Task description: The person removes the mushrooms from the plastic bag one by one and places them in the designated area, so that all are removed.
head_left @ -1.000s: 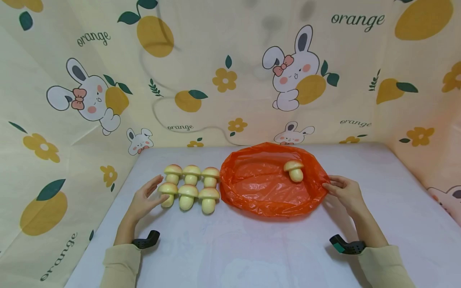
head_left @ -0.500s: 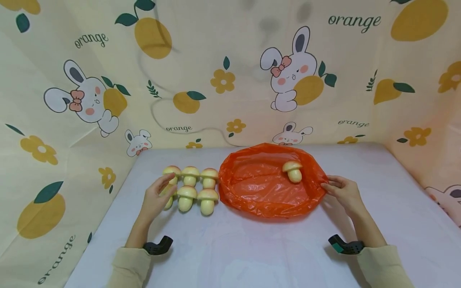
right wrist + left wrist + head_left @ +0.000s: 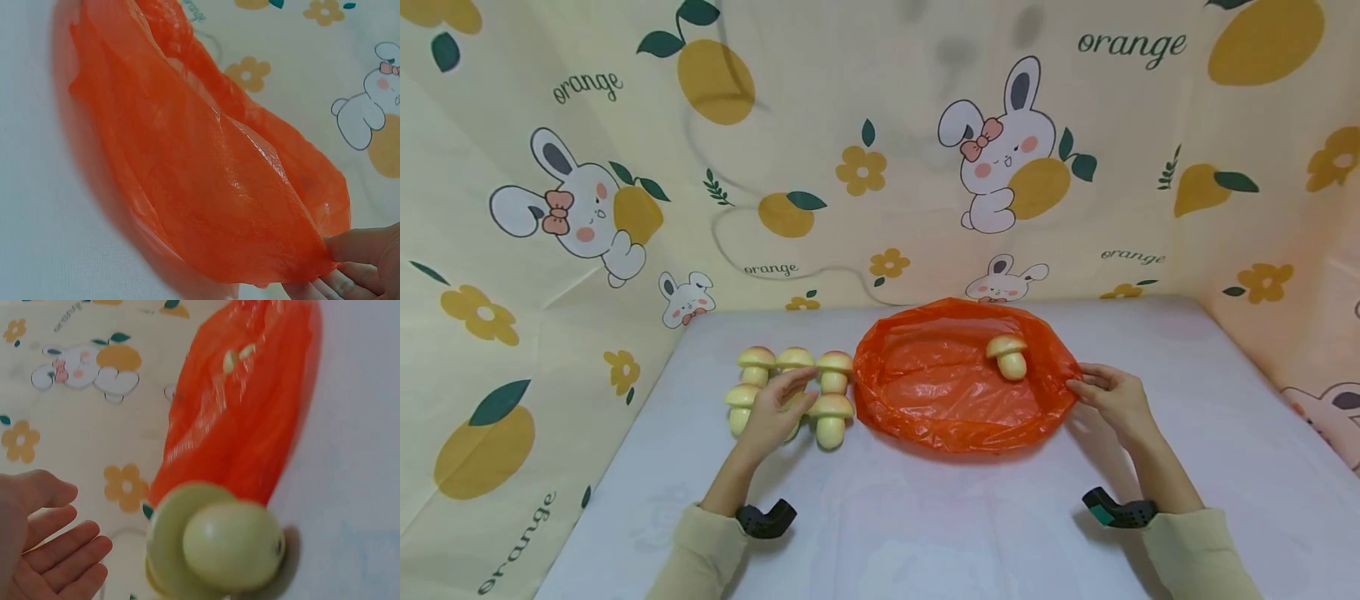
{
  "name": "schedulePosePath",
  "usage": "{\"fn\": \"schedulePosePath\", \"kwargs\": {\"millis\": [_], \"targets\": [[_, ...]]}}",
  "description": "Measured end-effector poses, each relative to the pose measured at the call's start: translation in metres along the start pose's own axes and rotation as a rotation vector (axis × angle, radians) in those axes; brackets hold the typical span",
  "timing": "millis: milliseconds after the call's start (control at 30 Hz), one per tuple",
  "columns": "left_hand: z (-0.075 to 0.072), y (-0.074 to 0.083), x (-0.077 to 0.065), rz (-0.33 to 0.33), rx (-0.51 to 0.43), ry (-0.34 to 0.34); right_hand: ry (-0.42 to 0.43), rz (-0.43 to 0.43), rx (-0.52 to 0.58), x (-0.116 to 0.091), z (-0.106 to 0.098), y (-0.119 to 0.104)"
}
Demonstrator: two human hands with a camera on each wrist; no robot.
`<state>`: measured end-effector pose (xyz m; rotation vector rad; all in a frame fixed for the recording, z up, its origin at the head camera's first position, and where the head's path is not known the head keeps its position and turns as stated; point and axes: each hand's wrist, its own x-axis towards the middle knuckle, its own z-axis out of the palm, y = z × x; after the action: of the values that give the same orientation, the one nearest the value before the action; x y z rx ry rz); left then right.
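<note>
In the head view my left hand (image 3: 769,417) hovers over a group of toy mushrooms, its fingers spread and nothing between them. It overlaps the front middle mushroom, which is mostly hidden behind it. To its right lies the front right mushroom (image 3: 831,429); to its left, the front left mushroom (image 3: 741,398). A pale mushroom (image 3: 231,547) looms large beside the left fingers in the left wrist view. My right hand (image 3: 1117,406) pinches the right edge of an orange plastic bag (image 3: 955,437), thumb on one side and fingers on the other (image 3: 356,247). Inside the bag rests one mushroom (image 3: 1011,364).
Behind the front row stand more mushrooms (image 3: 832,373), close against the bag's left side. Everything lies on a white table (image 3: 925,525). A patterned cloth (image 3: 850,100) with rabbits and oranges rises at the back and sides.
My left hand has moved right across the mushrooms, from beside the front left one to over the front middle one. The right hand keeps its grip on the bag.
</note>
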<state>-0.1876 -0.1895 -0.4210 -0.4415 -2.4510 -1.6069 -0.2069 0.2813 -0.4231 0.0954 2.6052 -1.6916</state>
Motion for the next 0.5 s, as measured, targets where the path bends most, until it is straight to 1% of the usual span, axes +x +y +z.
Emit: {"fn": "schedulePosePath", "kwargs": {"millis": [100, 200, 367, 500], "targets": [[0.007, 0.007, 0.003, -0.005, 0.002, -0.042, -0.001, 0.003, -0.006, 0.0, 0.0, 0.0], [0.013, 0.013, 0.005, 0.015, -0.014, -0.078, -0.008, 0.009, 0.0, 0.0, 0.0, 0.0], [0.025, 0.019, 0.008, 0.061, -0.058, -0.092, -0.015, 0.022, 0.008, 0.0, 0.0, -0.001], [0.035, 0.025, 0.01, 0.095, -0.052, -0.111, -0.008, 0.019, -0.009, 0.0, 0.0, -0.001]]}}
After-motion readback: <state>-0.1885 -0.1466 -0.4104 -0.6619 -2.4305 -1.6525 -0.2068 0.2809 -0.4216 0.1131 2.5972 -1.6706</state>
